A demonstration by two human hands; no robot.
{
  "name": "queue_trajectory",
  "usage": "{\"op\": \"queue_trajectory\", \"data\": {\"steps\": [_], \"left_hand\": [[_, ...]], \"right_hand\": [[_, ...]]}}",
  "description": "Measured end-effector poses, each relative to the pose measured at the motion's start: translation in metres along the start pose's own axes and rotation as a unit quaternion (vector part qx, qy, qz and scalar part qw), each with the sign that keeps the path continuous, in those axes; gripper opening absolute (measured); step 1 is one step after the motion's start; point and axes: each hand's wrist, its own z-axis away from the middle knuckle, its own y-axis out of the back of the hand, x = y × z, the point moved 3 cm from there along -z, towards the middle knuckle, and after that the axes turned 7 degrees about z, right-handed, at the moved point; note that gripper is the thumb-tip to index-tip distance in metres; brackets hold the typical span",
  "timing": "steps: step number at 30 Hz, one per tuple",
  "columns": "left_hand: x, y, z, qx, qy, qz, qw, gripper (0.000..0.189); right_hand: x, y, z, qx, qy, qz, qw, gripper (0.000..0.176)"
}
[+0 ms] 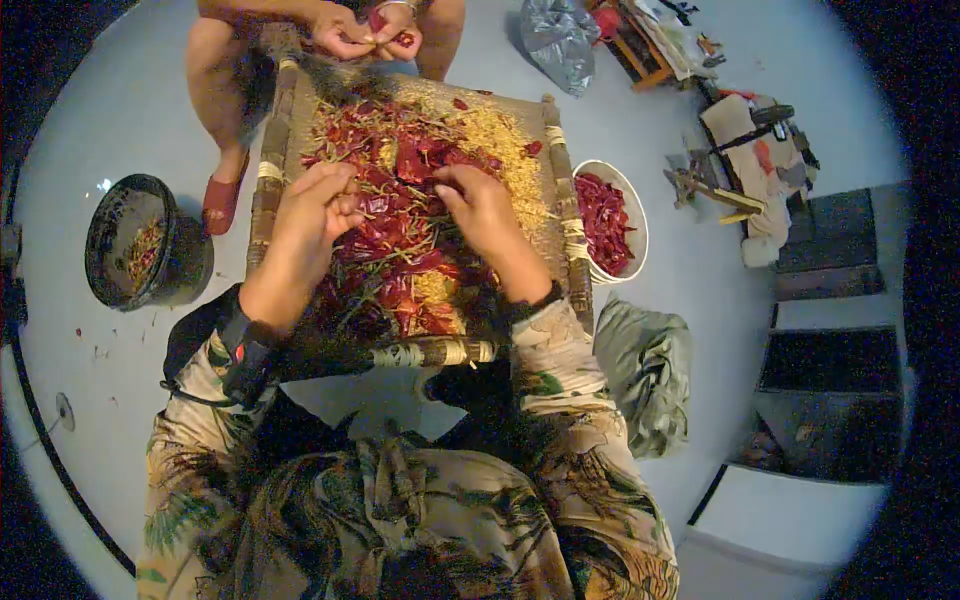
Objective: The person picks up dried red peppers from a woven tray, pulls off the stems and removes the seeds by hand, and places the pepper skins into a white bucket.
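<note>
A woven tray with a wooden frame [562, 200] lies before me, spread with dried red chili peppers [385, 225], thin stems and yellow seeds [515, 145]. Over the left part of the pile is my left hand [312, 208], its fingers bent in toward the thumb; whatever is between them is too small to make out. My right hand [482, 208] hovers at the pile's right, close to a red chili [410, 162], thumb and forefinger apart with nothing visible between them.
Across the tray sits another person, whose hands [372, 35] hold a red chili. A black bucket [105, 245] with scraps is at the left. A white bucket [640, 215] of red chilies stands right of the tray, near a crumpled green sack [650, 370]. Farther back lies a plastic bag [560, 45].
</note>
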Motion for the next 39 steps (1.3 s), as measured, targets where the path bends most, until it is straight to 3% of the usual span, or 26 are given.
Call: {"op": "queue_trajectory", "data": {"steps": [2,5,9,13,14,17,18,19,21,22,25,30,33,37,39], "left_hand": [[-0.004,0.006,-0.007,-0.036,0.01,0.007,0.999,0.012],[-0.002,0.001,-0.004,-0.038,0.009,0.003,0.999,0.011],[-0.005,0.0,-0.002,-0.029,0.005,-0.008,1.0,0.013],[-0.01,0.002,-0.005,-0.052,0.005,-0.026,0.998,0.014],[-0.011,0.002,-0.005,-0.056,0.003,-0.036,0.998,0.014],[-0.012,-0.005,-0.002,-0.062,0.016,-0.024,0.998,0.012],[-0.012,-0.007,0.001,-0.053,0.018,-0.039,0.998,0.012],[-0.012,-0.01,0.004,-0.045,0.02,-0.055,0.997,0.011],[-0.018,-0.011,0.003,-0.046,0.027,-0.075,0.996,0.011],[-0.023,-0.007,-0.001,-0.053,0.032,-0.078,0.995,0.011],[-0.031,-0.006,-0.003,-0.076,0.057,-0.097,0.991,0.011],[-0.042,-0.008,-0.003,-0.129,0.075,-0.149,0.978,0.011],[-0.05,-0.011,0.0,-0.121,0.087,-0.153,0.977,0.011],[-0.059,-0.007,-0.005,-0.141,0.09,-0.163,0.972,0.011],[-0.059,-0.007,-0.005,-0.146,0.085,-0.169,0.971,0.011]], "right_hand": [[-0.013,-0.012,-0.017,-0.009,0.072,0.098,0.993,0.025],[-0.018,-0.032,-0.029,-0.023,0.063,0.153,0.986,0.028],[-0.013,-0.05,-0.031,-0.052,0.031,0.245,0.968,0.031],[0.005,-0.047,-0.02,-0.003,-0.057,0.204,0.977,0.021],[0.01,-0.045,-0.016,0.047,-0.061,0.15,0.986,0.021],[0.043,-0.04,-0.006,0.041,-0.13,-0.071,0.988,0.024],[0.042,-0.031,-0.003,-0.012,-0.19,-0.18,0.965,0.022],[0.033,-0.022,0.002,-0.026,-0.242,-0.306,0.92,0.02],[0.016,-0.006,0.014,-0.049,-0.327,-0.537,0.776,0.016],[0.014,-0.002,0.018,-0.046,-0.336,-0.589,0.734,0.014],[0.007,0.009,0.031,-0.024,-0.345,-0.667,0.66,0.013],[0.003,0.005,0.052,-0.033,-0.361,-0.717,0.595,0.011],[0.0,-0.001,0.057,-0.031,-0.346,-0.717,0.604,0.014],[-0.008,0.009,0.064,0.027,-0.371,-0.654,0.659,0.018],[0.013,0.021,0.066,0.074,-0.357,-0.656,0.661,0.017]]}}
